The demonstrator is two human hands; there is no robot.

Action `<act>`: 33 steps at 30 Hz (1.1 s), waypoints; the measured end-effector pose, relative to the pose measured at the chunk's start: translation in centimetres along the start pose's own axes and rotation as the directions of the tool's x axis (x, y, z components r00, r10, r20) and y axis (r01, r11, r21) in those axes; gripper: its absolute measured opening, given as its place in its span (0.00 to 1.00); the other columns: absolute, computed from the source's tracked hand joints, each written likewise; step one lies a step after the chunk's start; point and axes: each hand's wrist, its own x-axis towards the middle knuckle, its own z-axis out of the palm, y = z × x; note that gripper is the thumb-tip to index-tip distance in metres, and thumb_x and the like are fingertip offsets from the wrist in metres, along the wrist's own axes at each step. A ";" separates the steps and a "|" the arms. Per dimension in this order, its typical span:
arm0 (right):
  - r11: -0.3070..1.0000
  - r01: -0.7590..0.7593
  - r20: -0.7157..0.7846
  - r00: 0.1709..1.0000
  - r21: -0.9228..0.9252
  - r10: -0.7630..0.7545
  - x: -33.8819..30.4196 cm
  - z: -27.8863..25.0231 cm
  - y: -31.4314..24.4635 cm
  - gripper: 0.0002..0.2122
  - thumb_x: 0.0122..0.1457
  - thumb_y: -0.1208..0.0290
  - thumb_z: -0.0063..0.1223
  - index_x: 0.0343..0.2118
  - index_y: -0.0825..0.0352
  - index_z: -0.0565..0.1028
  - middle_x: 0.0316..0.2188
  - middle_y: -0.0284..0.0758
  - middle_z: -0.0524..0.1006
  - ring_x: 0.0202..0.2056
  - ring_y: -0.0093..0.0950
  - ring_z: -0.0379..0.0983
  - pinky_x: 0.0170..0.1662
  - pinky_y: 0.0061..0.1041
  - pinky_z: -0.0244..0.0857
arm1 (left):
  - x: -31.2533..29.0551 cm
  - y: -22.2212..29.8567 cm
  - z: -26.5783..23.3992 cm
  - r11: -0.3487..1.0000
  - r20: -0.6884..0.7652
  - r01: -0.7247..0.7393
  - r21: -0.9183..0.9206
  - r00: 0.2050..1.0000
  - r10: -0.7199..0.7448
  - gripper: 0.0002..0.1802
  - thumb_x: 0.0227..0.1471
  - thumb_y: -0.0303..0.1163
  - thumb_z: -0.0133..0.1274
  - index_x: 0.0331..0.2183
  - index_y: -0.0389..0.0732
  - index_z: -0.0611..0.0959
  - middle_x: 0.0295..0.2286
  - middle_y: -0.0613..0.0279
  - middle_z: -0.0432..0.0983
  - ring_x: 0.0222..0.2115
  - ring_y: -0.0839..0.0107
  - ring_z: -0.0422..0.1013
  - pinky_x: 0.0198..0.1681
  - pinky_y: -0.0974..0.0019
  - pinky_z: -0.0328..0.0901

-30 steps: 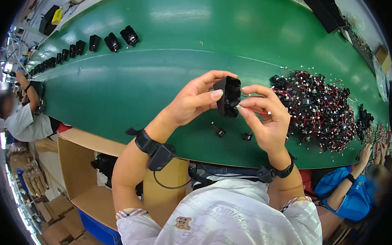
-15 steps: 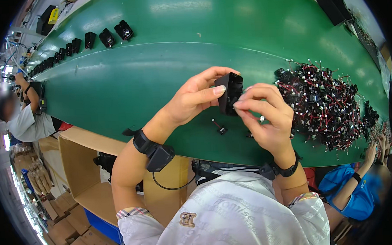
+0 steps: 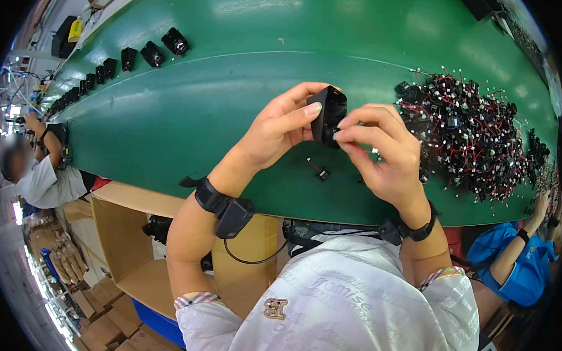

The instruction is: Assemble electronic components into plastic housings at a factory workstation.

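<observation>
2 own hands, 1 held blk hsg, 8+ rowed hsgs, 1 pts heap.

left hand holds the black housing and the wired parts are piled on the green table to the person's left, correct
Wrong side: the head view shows the pile of wired parts to the person's right. The left hand holds the black housing.

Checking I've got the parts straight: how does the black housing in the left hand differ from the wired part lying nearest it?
The black housing is hollow and larger; the wired part is small, with a red lead. The left hand holds the housing; the wired part lies on the green table. Both are mainly black.
</observation>
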 end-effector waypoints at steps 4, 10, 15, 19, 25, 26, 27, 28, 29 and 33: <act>0.998 -0.042 -0.045 0.998 0.042 0.044 -0.6 0.4 0.3 0.08 0.43 0.85 0.60 0.28 0.68 0.77 0.33 0.35 0.78 0.31 0.31 0.77 0.30 0.23 0.72 | 0.2 -0.1 0.1 1.000 -0.030 -0.011 0.028 0.999 0.012 0.24 0.58 0.34 0.44 0.53 0.35 0.65 0.47 0.57 0.68 0.46 0.69 0.68 0.50 0.64 0.65; 0.999 0.001 -0.084 0.997 0.044 0.003 -0.6 0.3 0.2 0.09 0.43 0.85 0.60 0.28 0.68 0.77 0.33 0.35 0.78 0.27 0.29 0.76 0.27 0.22 0.71 | 0.1 0.2 0.0 0.999 -0.017 -0.021 0.045 1.000 0.022 0.24 0.58 0.35 0.45 0.54 0.35 0.65 0.46 0.57 0.68 0.46 0.70 0.68 0.50 0.64 0.65; 0.998 0.056 -0.060 0.997 -0.006 -0.057 -0.7 0.5 0.4 0.09 0.42 0.86 0.59 0.28 0.68 0.76 0.33 0.35 0.78 0.27 0.29 0.76 0.27 0.23 0.71 | 0.1 0.0 0.1 0.999 -0.026 0.011 0.047 1.000 -0.010 0.23 0.59 0.34 0.44 0.54 0.35 0.65 0.46 0.58 0.69 0.46 0.70 0.68 0.49 0.64 0.65; 0.994 0.097 -0.088 0.991 -0.043 -0.100 -0.6 0.8 0.8 0.09 0.42 0.86 0.59 0.28 0.68 0.75 0.32 0.34 0.78 0.29 0.31 0.75 0.29 0.25 0.70 | 0.2 -0.1 0.2 0.999 -0.032 -0.014 0.043 0.999 0.016 0.22 0.59 0.35 0.46 0.52 0.36 0.66 0.43 0.60 0.69 0.39 0.73 0.71 0.40 0.65 0.71; 0.998 0.052 -0.119 0.991 -0.032 -0.056 -0.7 1.1 0.9 0.09 0.42 0.85 0.61 0.27 0.68 0.75 0.31 0.35 0.78 0.30 0.32 0.74 0.30 0.25 0.69 | -0.1 0.2 0.6 0.992 -0.006 -0.012 0.126 1.000 0.013 0.23 0.58 0.33 0.45 0.53 0.36 0.65 0.47 0.59 0.68 0.46 0.71 0.68 0.49 0.65 0.66; 0.999 0.046 -0.107 0.993 0.005 -0.045 -0.8 1.1 0.8 0.09 0.42 0.85 0.61 0.27 0.68 0.75 0.31 0.35 0.79 0.29 0.32 0.74 0.30 0.24 0.69 | -0.1 0.3 0.7 0.992 -0.005 -0.013 0.127 1.000 0.014 0.23 0.58 0.33 0.45 0.53 0.36 0.65 0.47 0.59 0.68 0.46 0.71 0.68 0.49 0.65 0.66; 0.999 0.047 -0.108 0.993 0.005 -0.046 -0.8 1.1 0.7 0.09 0.42 0.85 0.61 0.27 0.68 0.75 0.31 0.35 0.79 0.29 0.32 0.74 0.30 0.24 0.69 | -0.2 0.3 0.7 0.992 -0.002 -0.015 0.124 1.000 0.015 0.23 0.58 0.34 0.45 0.53 0.36 0.65 0.47 0.59 0.68 0.46 0.71 0.68 0.49 0.66 0.66; 0.999 0.042 -0.128 0.991 0.018 -0.039 -0.8 1.2 0.8 0.09 0.42 0.85 0.61 0.28 0.68 0.75 0.31 0.35 0.79 0.29 0.32 0.74 0.30 0.24 0.69 | -0.2 0.3 0.7 0.993 0.001 -0.016 0.120 1.000 0.016 0.23 0.58 0.34 0.46 0.53 0.36 0.65 0.47 0.59 0.68 0.46 0.71 0.68 0.49 0.66 0.66; 0.999 0.037 -0.148 0.989 0.031 -0.032 -0.8 1.2 0.8 0.09 0.42 0.85 0.61 0.28 0.68 0.76 0.31 0.35 0.79 0.29 0.32 0.74 0.30 0.24 0.69 | -0.2 0.3 0.6 0.993 0.001 -0.016 0.120 1.000 0.016 0.23 0.58 0.34 0.46 0.53 0.36 0.65 0.47 0.59 0.68 0.46 0.71 0.68 0.49 0.66 0.66; 0.998 0.013 -0.146 0.989 0.066 -0.003 -0.9 1.3 0.5 0.08 0.43 0.84 0.61 0.28 0.68 0.75 0.31 0.35 0.79 0.29 0.32 0.74 0.31 0.25 0.68 | -0.2 0.3 0.5 0.995 0.015 -0.033 0.097 0.999 0.032 0.23 0.58 0.33 0.46 0.53 0.36 0.65 0.47 0.59 0.67 0.46 0.70 0.68 0.49 0.66 0.65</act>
